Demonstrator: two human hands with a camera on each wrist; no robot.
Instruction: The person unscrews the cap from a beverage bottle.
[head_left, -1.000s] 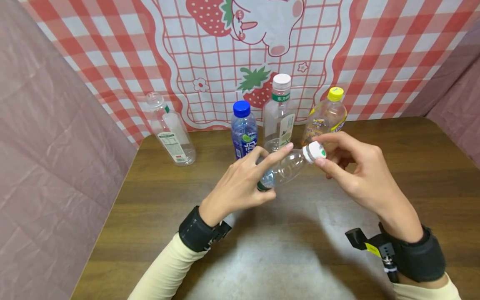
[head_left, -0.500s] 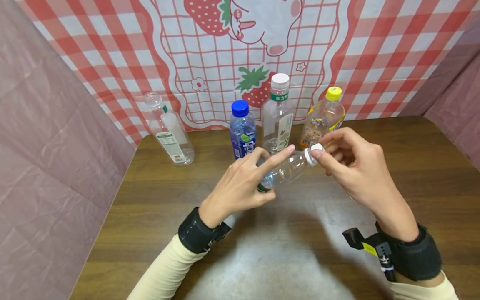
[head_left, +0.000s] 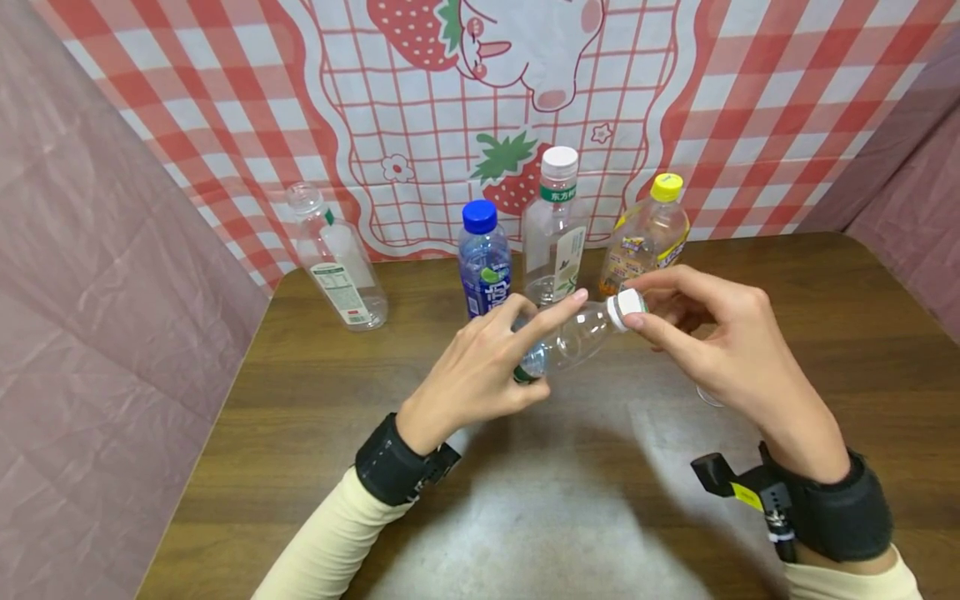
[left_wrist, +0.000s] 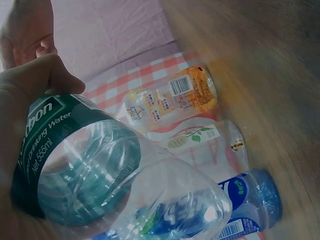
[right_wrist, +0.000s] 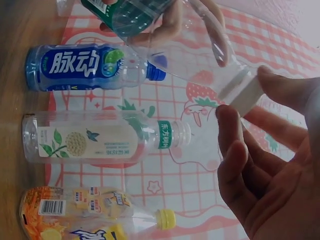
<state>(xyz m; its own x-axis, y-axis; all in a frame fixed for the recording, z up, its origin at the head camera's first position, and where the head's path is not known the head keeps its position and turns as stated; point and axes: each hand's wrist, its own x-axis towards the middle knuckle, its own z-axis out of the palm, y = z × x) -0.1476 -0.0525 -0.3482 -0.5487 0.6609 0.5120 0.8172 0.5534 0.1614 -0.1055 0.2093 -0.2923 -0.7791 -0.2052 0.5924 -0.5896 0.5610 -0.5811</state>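
My left hand (head_left: 487, 362) grips a clear water bottle (head_left: 581, 337) round its green label (left_wrist: 65, 125), tilting it so the neck points up and to the right. At that neck, the thumb and fingers of my right hand (head_left: 712, 342) pinch the white cap (head_left: 626, 308). The right wrist view shows the same cap (right_wrist: 242, 92) between thumb and fingertips, seated on the bottle's mouth. Part of the bottle's body is hidden behind the left fingers.
Behind the hands stand a blue-capped bottle (head_left: 486, 258), a clear white-capped bottle (head_left: 558, 225) and a yellow-capped bottle (head_left: 648, 229). An uncapped clear bottle (head_left: 341, 267) stands at the left on the wooden table (head_left: 300, 433). A clear round rim (head_left: 708, 397) shows beneath the right hand.
My right fingers have shifted around the cap, covering more of it half a second ago and less now. The left hand and bottle stay almost still.
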